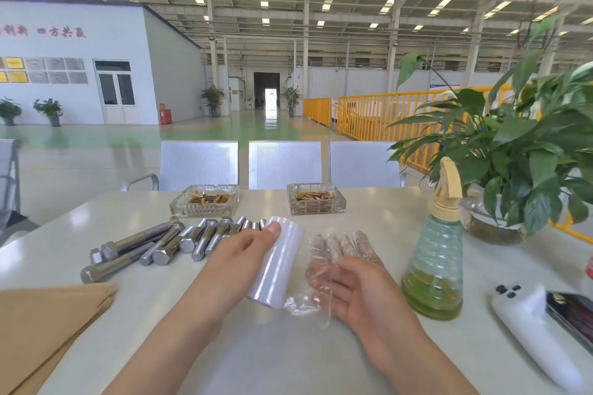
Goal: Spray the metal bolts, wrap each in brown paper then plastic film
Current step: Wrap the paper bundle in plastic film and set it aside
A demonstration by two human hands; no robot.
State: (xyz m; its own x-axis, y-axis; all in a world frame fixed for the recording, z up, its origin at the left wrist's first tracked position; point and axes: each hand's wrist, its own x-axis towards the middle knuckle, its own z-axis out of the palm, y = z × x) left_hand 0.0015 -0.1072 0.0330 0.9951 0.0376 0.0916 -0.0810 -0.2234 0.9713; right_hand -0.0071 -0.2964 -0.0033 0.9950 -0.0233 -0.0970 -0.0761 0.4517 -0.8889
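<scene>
So the person's left hand [239, 253] has its fingers curled round a white roll of clear plastic film [278, 263], thumb tip up near the roll's far end, and the roll lies slanted just off the middle of the pale grey table [369, 215]. At 3 o'clock from the roll, the right hand [356, 289] is palm-up with fingers loosely bent, holding the loose crinkly tail of film [313, 298] that runs off the roll; how tight that hold is can't be told through the wrinkles.

Just past the right hand, around 12 o'clock from it, sit the already wrapped bolts [345, 245], brown paper showing through film, side by side. At 9 to 10 o'clock from the roll there's a heap of bare silver hex-head metal bolts [167, 245]. The stack of brown paper sheets [48, 324] is down at 8 o'clock, at the table's near left edge.

At 3 o'clock stands a clear ribbed spray bottle with yellow-green liquid and a beige trigger [434, 263], a leafy potted plant [513, 170] behind it, and a white handheld device [542, 327] at 4 o'clock. Two glass ashtrays [205, 200] sit at 12 o'clock.
</scene>
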